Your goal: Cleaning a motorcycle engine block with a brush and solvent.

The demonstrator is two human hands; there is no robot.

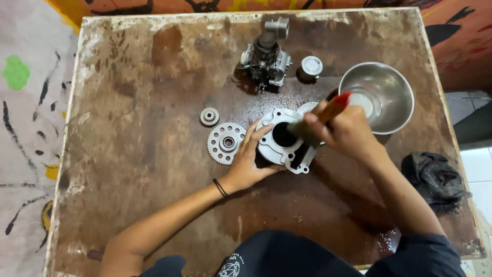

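Note:
A grey metal engine cylinder block (pixel 275 149) with a round dark bore lies in the middle of the worn brown table (pixel 154 169). My left hand (pixel 250 161) rests on its left side, fingers spread along the rim. My right hand (pixel 342 131) grips a paintbrush with a wooden handle and red tip (pixel 335 105). Its bristles touch the block's right edge near the bore.
A steel bowl (pixel 379 95) with some liquid stands at the right. A carburettor (pixel 265 56) and a piston (pixel 310 66) sit at the back. A large gear (pixel 224 142) and a small gear (pixel 209 116) lie left of the block. A dark rag (pixel 433 177) lies at the right edge.

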